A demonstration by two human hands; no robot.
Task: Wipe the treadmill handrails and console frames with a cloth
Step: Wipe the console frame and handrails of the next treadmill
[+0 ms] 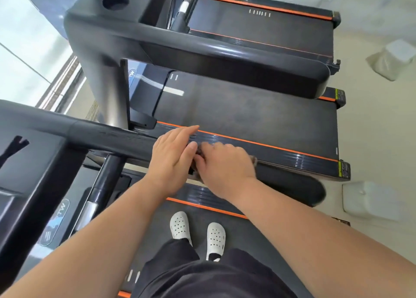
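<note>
1. Cloth [254, 160] first: you can barely see it. It's a small brownish scrap peeking out from under the right hand [225, 165], with another bit showing below the knuckles. It sits on top of the near treadmill's handrail [117, 140], about midway along the bar.
2. Right hand is curled over the cloth, fingers bent down, pressing it onto the rail, so it's grasping the cloth as far as I can tell.
3. Left hand [173, 153] is flat and relaxed, fingers straight and together, lying on the same handrail just beside the right hand. The two hands touch at the fingertips. It isn't gripping anything.
4. That handrail is a thick black bar running from the console frame [29, 162] on the left out to a rounded end [315, 192] on the right.
5. Next treadmill over has its own black handrail [225, 61] and a console with a round cup holder [115, 0]. Its belt [247, 108] has orange-edged side rails.
6. Person is standing on the near belt [247, 241] in white perforated clogs [198, 234] and dark trousers [202, 275].
7. Pale floor [371, 129] on the right, with a couple of blurry whitish containers [369, 201] I can't identify.
</note>
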